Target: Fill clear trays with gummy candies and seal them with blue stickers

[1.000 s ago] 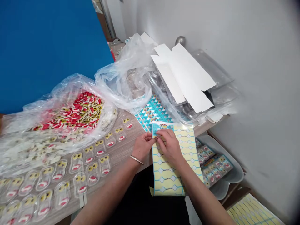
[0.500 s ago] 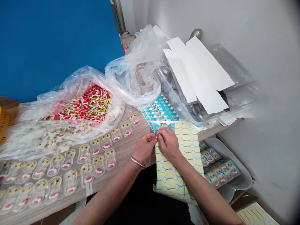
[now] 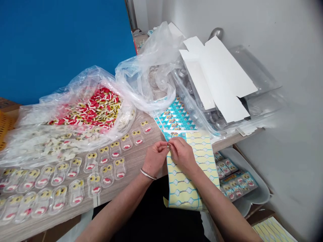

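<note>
My left hand (image 3: 156, 160), a metal bangle at its wrist, and my right hand (image 3: 182, 155) meet fingertip to fingertip. Both are closed in a pinch; something tiny and pale is between them, too small to name. Under my right hand lies a yellow-backed sticker sheet (image 3: 185, 185) with white cut-outs edged in blue, hanging over the table's front edge. One blue printed sticker strip (image 3: 174, 135) remains at its top left. Beyond it are blue printed sheets (image 3: 175, 116). Left of my hands, clear plastic shells (image 3: 76, 193), each with yellow eye pieces and a red-and-white mouth piece, stand in rows.
A clear bag (image 3: 93, 75) spills red, white and yellow pieces (image 3: 101, 106) on the table. White card (image 3: 224, 77) lies over clear plastic packaging at the back right. Below the table edge, a bin (image 3: 263, 188) holds filled packs (image 3: 238, 186). A yellow basket (image 3: 6, 129) stands far left.
My hands stay pinched together at nearly the same spot. The view has shifted slightly, and the lower end of the sticker sheet has moved a little upward.
</note>
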{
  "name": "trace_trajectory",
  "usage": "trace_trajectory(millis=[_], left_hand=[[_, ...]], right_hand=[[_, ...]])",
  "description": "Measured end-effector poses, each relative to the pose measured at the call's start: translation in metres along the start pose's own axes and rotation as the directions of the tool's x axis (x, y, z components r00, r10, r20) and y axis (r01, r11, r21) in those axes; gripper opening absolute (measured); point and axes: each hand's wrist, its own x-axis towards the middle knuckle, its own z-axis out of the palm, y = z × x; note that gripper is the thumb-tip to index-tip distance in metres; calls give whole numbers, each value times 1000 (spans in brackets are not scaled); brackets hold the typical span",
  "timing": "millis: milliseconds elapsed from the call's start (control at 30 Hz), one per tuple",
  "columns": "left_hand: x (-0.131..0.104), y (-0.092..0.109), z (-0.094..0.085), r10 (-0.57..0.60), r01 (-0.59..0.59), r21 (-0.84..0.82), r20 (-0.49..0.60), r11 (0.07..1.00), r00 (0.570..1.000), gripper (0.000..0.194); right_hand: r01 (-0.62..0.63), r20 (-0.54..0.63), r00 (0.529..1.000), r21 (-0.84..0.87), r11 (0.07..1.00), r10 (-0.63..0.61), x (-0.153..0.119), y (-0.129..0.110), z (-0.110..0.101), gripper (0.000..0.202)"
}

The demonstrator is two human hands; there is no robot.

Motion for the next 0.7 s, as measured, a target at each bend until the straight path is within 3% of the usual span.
trace_trajectory(millis=[133,233,333,400,467,500,533,600,633,700], left_hand=[[-2,-1,4,2,0,-87,23,996,1000,19],[-3,-2,6,-21,24,-116,27,993,999,24],[-4,-2,2,-59,62,-104,37,993,998,30],[-7,-2,-3,-57,57,8,11,998,998,31],[-12,0,-7,111,-84,287,-78,954,991,31],[-16,1,-8,269,-199,467,-88,862,959,31],[-19,2,-9,439,-320,631,-36,707,898,30],[-23,3,-7,636,-504,800,210,325,743,25],[-24,3,-6,635,-554,813,334,179,697,22],[-21,0,-2,539,-584,811,478,32,693,21]], right_hand=[[-66,-70,996,-31,997,63,2,-2,7,17],[-177,-90,977,154,972,193,3,0,10,13],[-296,-70,937,358,885,342,2,5,11,15],[-361,-61,895,486,796,443,1,8,9,18],[-392,-55,852,590,706,520,2,11,8,21],[-398,-49,841,619,677,539,2,13,8,22],[-402,-39,838,631,663,545,3,14,9,22],[-410,-12,845,627,663,534,4,15,9,23],[-415,-1,847,623,663,532,4,14,10,22],[-418,-1,841,635,650,541,3,9,7,22]])
